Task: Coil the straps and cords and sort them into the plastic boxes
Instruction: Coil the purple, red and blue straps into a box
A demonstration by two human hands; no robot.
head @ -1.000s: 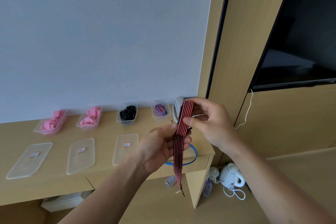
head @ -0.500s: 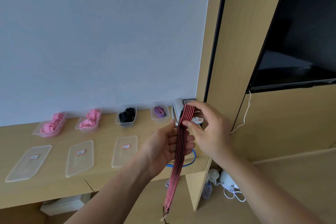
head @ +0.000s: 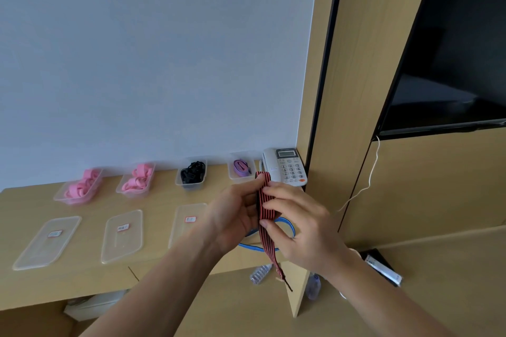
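Note:
A red strap with black stripes (head: 265, 208) is held upright between both hands above the desk's right end. My left hand (head: 235, 216) grips its folded upper part from the left. My right hand (head: 298, 224) pinches the strap from the right, thumb on its front. The loose tail (head: 279, 268) hangs below the desk edge. A blue strap (head: 287, 224) lies on the desk behind my hands. Along the wall stand plastic boxes: two with pink straps (head: 80, 187) (head: 138, 179), one with black cord (head: 193, 172), one with a purple strap (head: 241, 168).
Three clear lids (head: 48, 241) (head: 123, 234) (head: 187, 223) lie on the wooden desk (head: 153, 262). A white telephone (head: 284, 165) sits in the back right corner. Bottles (head: 260, 273) stand on the floor under the desk. A dark screen (head: 451, 63) hangs at the right.
Both hands have dropped lower. The hanging tail has become shorter as more of the strap is gathered between my hands. The telephone is now uncovered.

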